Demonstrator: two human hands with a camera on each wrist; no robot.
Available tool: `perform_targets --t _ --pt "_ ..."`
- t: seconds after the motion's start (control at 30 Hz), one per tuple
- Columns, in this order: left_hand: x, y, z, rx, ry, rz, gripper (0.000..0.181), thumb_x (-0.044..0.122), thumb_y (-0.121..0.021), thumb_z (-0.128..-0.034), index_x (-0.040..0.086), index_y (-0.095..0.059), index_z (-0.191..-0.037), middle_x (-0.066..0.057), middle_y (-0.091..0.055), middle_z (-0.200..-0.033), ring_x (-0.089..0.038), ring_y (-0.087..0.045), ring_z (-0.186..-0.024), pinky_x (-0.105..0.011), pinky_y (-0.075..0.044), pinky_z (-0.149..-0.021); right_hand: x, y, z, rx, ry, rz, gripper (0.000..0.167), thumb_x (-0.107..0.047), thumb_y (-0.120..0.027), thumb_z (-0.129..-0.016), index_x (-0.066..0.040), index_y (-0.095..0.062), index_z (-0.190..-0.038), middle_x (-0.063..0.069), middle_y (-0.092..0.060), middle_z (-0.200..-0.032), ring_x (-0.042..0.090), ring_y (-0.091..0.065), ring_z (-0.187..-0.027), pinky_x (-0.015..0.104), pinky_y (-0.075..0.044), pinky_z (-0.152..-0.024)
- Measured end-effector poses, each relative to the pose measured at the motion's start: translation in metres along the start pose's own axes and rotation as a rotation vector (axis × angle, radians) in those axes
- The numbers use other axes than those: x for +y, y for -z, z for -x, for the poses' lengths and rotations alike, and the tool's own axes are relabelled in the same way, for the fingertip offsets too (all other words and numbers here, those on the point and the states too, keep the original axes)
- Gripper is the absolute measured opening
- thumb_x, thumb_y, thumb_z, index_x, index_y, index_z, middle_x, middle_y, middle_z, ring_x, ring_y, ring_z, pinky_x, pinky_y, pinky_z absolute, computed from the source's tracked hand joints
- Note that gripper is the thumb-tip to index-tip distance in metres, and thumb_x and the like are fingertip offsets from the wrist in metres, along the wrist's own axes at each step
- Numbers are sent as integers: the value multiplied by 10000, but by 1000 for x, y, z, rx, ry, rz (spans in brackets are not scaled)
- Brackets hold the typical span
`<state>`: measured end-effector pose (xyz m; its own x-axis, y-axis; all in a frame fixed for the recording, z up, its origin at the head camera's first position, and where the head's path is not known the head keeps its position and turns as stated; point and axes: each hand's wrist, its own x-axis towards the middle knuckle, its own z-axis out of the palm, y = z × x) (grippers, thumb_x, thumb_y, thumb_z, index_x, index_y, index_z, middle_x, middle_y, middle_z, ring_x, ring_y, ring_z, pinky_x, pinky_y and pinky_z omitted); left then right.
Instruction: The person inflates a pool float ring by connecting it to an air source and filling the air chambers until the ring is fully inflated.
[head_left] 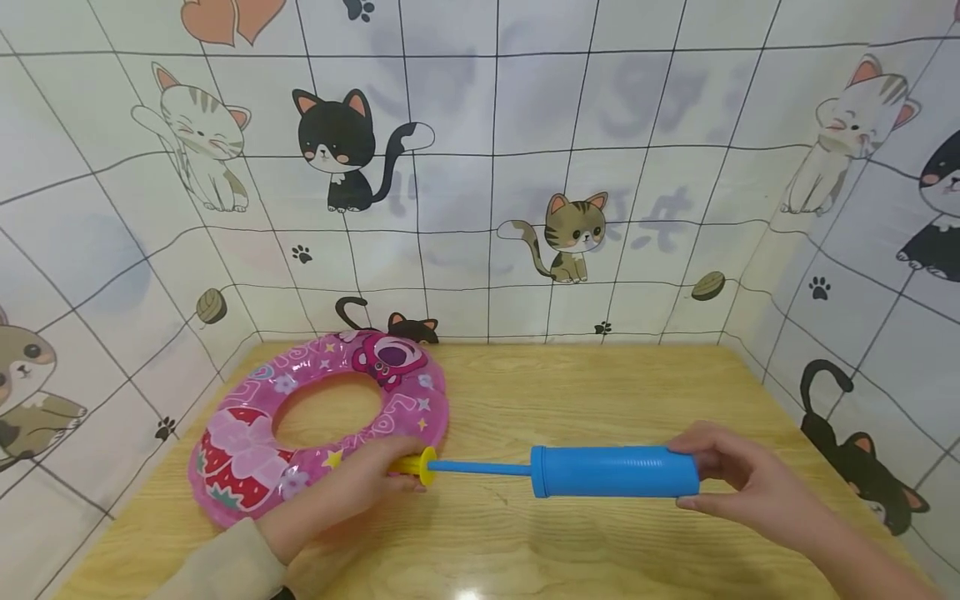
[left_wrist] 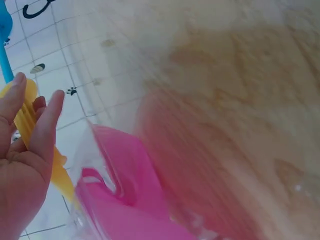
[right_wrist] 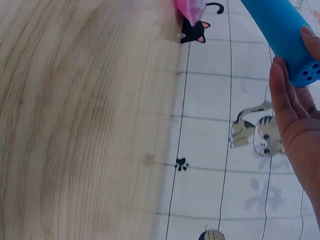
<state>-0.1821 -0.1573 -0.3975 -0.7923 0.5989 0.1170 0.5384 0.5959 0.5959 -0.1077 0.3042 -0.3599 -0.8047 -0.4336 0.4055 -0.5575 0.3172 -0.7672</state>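
A hand pump with a blue barrel (head_left: 615, 472), a thin blue rod (head_left: 483, 468) and a yellow end piece (head_left: 427, 465) is held level between my two hands, its rod pulled out. My left hand (head_left: 367, 483) grips the yellow piece, thumb and fingers on either side of it. In the left wrist view, the yellow piece (left_wrist: 61, 181) tapers toward the pink swim ring (left_wrist: 135, 200); whether it joins the valve I cannot tell. My right hand (head_left: 742, 483) holds the barrel's far end, which has several holes in the right wrist view. The inflated swim ring (head_left: 232, 392) lies left, partly behind my left forearm.
A light wood table (head_left: 585, 383) lies under everything. White wall covering (head_left: 465, 200) with a grid and cartoon cats encloses its back and both sides.
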Motion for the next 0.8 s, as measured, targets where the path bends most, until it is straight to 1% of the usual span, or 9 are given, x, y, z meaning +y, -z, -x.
perform_targets --t 0.13,0.2,0.3,0.37,0.43,0.6,0.67,0.77,0.8 --pt "3 -2 -4 -1 -7 14 316 201 -745 -866 128 -652 -1158 137 -624 -984 -80 -574 -889 -304 -522 -858 -2 -15 -11 6 -21 -12 530 105 -780 -737 -32 -601 -1216 -26 -582 -1153 167 -650 -876 258 -554 -758" --pt "5 -3 -6 -8 3 25 296 202 -743 -867 141 -649 -1141 148 -612 -964 -77 -566 -877 -288 -520 -844 -2 -23 -16 7 -32 -25 507 83 -788 -743 -51 -614 -1200 -24 -589 -1138 174 -649 -863 261 -554 -755" --pt "9 -5 -9 -9 9 25 271 174 -749 -861 140 -649 -1111 152 -599 -931 -77 -556 -852 -273 -519 -821 -1 -36 -22 11 -40 -48 486 59 -796 -747 -66 -627 -1185 -14 -595 -1113 187 -644 -836 269 -554 -745" --pt "12 -6 -10 -3 -3 22 250 152 -753 -854 134 -647 -1080 139 -596 -911 -86 -552 -833 -270 -521 -802 -1 -45 -26 16 -36 -61 480 48 -803 -744 -69 -633 -1177 -7 -595 -1106 191 -640 -822 273 -553 -741" --pt "15 -8 -11 3 -14 20 247 136 -754 -852 123 -648 -1075 124 -602 -914 -93 -553 -830 -269 -523 -800 -1 -53 -29 21 -29 -76 473 35 -809 -742 -72 -635 -1169 5 -593 -1093 196 -638 -805 283 -553 -737" --pt "24 -11 -12 -1 -5 20 291 111 -758 -847 93 -650 -1116 81 -628 -965 -118 -572 -871 -268 -529 -810 0 -70 -34 15 -51 -110 448 -14 -812 -761 -76 -629 -1165 16 -586 -1085 206 -641 -792 313 -557 -737" --pt "27 -13 -12 2 -19 18 294 113 -762 -843 93 -646 -1112 77 -627 -958 -118 -571 -868 -264 -528 -800 -1 -75 -36 8 -59 -117 445 -28 -808 -770 -75 -625 -1172 20 -582 -1087 212 -640 -789 323 -558 -738" --pt "30 -15 -13 25 -57 12 274 116 -768 -837 113 -633 -1076 90 -612 -922 -101 -558 -829 -258 -521 -769 -2 -80 -39 1 -65 -120 434 -37 -798 -787 -81 -619 -1179 33 -578 -1091 212 -636 -782 326 -557 -739" --pt "30 -16 -13 31 -61 11 271 119 -769 -837 115 -628 -1068 90 -608 -914 -101 -555 -823 -260 -519 -763 -2 -81 -39 1 -65 -121 434 -38 -797 -788 -84 -616 -1180 45 -577 -1093 214 -637 -781 326 -556 -740"
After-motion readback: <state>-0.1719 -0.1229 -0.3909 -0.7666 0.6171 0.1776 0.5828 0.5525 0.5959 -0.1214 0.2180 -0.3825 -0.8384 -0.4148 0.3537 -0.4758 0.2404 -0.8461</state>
